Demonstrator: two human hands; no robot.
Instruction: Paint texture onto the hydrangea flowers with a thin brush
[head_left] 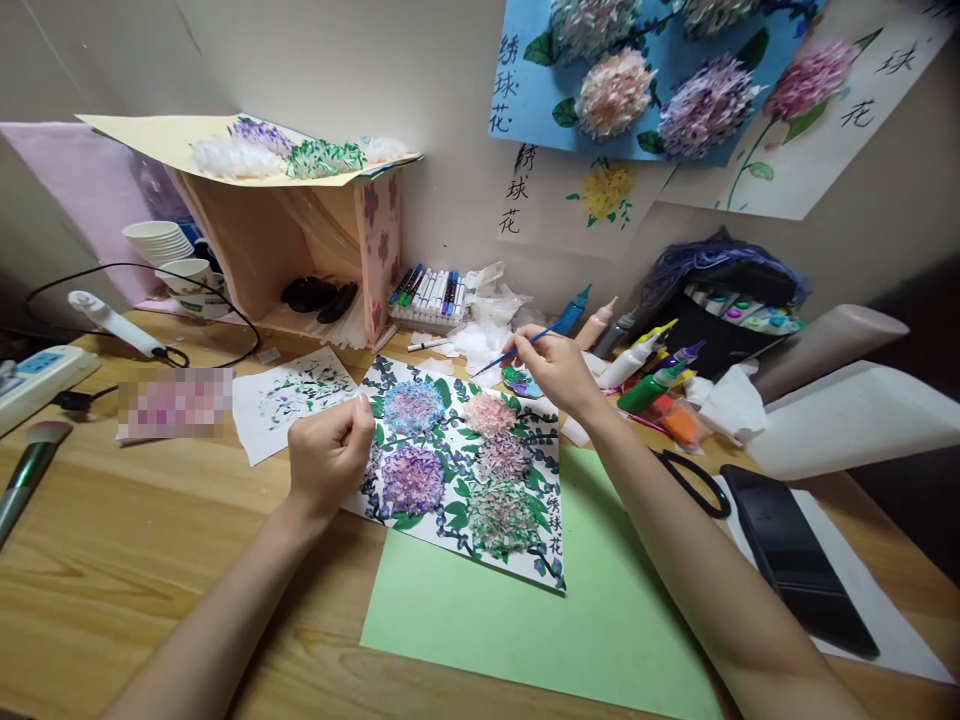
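The right hand (559, 368) pinches a thin paintbrush (517, 350) over a small paint palette (519, 382); the left hand (330, 452) is curled shut on the left edge of the flower painting (465, 465). A marker tray (429, 296) holds marker pens in a row, and paper cups (161, 242) sit stacked. The painting overlaps green paper (540, 610). Bare wooden surface (127, 560) lies open at front left.

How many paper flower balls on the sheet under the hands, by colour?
On the flower sheet, with the left hand at its edge and the right hand holding the paintbrush:
Blue: 1
Purple: 1
Pink: 1
Mauve-pink: 1
Green-and-pink: 1
Total: 5
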